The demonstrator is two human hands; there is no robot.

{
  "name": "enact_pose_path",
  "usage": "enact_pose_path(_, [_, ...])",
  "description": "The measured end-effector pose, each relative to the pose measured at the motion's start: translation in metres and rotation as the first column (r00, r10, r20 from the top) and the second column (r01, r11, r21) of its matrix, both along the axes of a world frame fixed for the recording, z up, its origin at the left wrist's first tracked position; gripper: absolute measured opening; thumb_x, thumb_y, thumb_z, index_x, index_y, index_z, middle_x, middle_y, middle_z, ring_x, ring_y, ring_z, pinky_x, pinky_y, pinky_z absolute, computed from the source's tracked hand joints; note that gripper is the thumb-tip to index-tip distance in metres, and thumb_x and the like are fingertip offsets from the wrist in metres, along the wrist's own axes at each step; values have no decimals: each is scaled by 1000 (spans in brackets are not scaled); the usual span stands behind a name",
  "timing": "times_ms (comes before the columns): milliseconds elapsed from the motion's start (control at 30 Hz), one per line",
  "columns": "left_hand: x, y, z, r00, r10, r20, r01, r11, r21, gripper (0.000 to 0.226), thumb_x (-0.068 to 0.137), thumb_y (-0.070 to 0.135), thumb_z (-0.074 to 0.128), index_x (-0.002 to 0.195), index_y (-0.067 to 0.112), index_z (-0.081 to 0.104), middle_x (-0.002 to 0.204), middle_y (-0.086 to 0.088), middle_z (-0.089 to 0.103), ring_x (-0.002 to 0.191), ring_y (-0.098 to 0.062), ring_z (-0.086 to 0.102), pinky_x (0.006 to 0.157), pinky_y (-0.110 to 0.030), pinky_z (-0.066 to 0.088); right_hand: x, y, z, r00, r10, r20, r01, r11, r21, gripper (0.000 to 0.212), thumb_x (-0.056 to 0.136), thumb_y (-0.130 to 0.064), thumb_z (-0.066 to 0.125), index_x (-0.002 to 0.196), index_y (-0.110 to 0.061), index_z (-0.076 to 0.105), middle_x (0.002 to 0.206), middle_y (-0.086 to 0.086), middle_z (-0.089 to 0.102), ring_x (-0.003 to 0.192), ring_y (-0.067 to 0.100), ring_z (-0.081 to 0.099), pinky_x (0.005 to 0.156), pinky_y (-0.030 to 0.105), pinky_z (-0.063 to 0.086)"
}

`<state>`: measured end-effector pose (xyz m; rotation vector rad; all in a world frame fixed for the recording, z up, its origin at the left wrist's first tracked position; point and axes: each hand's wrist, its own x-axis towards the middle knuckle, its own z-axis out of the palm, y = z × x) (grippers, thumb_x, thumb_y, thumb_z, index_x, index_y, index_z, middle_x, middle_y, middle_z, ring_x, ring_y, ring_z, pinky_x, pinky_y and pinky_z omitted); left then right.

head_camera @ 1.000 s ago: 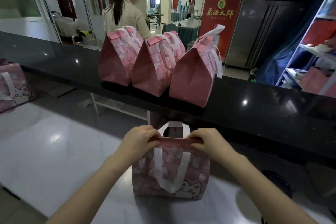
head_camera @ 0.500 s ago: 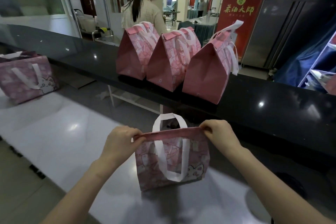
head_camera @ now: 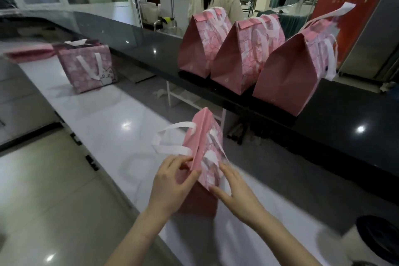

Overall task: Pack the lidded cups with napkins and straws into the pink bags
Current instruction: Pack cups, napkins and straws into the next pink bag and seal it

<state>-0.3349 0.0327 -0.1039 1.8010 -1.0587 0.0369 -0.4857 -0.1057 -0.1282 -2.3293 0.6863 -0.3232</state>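
Left hand (head_camera: 172, 181) pinches the near end of the folded top of the pink bag (head_camera: 203, 134), right hand (head_camera: 237, 194) flat-fingered against its side; bag stands on white counter (head_camera: 121, 110), ridge running away from both hands.

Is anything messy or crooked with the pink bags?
On the black counter, the rightmost bag has a white handle poking up sideways; the middle bag and left bag keep theirs close. The held bag looks fine.

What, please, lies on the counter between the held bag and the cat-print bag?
Nothing: the head view shows bare white counter between held bag and cat-print bag.
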Motion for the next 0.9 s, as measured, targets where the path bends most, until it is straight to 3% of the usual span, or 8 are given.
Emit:
enact_pose_path(133, [7,14,-30,982,-126,-144,140,986,95,66,75,58,68,133,46,39,125,19,43,121,5,44,99,-7,34,-7,17,-27,997,76,-14,-73,988,139,104,76,-75,55,150,-42,-9,159,-19,1,144,-4,0,116,23,14])
enact_pose_path(200, [13,19,-47,975,-109,-192,143,974,178,81,68,46,79,136,45,34,131,15,42,123,5,42,102,-10,34,-4,20,-34,996,85,-39,-79,988,135,112,74,-63,65,146,-44,-18,160,-14,1,145,1,1,114,22,18])
enact_pose_path(267, [20,21,-60,964,-60,-260,128,959,254,89,63,21,82,136,38,35,132,6,49,123,-8,49,102,-20,39,2,22,-39,997,74,-31,-68,985,158,118,72,-47,70,141,-48,-25,160,-6,5,147,11,8,116,30,23])
enact_pose_path(367, [28,22,-69,954,-23,-300,123,940,319,94,54,11,76,139,28,38,122,8,60,112,-7,58,93,-22,47,13,24,-42,1000,23,-7,-22,990,138,117,75,-29,70,143,-48,-23,159,0,15,145,20,21,112,38,32])
enact_pose_path(500, [31,22,-68,947,-7,-323,104,953,285,89,54,16,67,130,49,35,101,22,67,91,4,63,75,-13,50,25,29,-42,999,11,53,-17,993,115,113,71,-2,54,144,-52,-15,158,-4,19,141,21,30,105,26,36])
enact_pose_path(633, [46,32,-67,937,-26,-348,116,963,241,84,60,7,63,128,49,36,92,30,67,84,9,63,66,-5,46,42,40,-35,998,-5,61,-2,992,128,112,71,-2,54,141,-60,-10,151,-12,33,128,19,47,92,22,43])
enact_pose_path(733, [69,45,-57,936,-4,-352,88,971,224,85,59,11,63,131,46,35,88,28,67,81,8,64,64,-6,46,66,53,-26,998,-14,63,8,995,103,112,71,-4,56,140,-62,-10,142,-13,46,104,15,59,74,14,42])
enact_pose_path(900, [134,75,-29,968,-7,-250,50,984,168,89,62,6,63,117,68,32,91,25,65,84,5,64,63,-6,46,135,85,1,993,-22,118,15,998,58,113,74,3,55,140,-63,-8,137,-10,50,92,17,63,69,16,45])
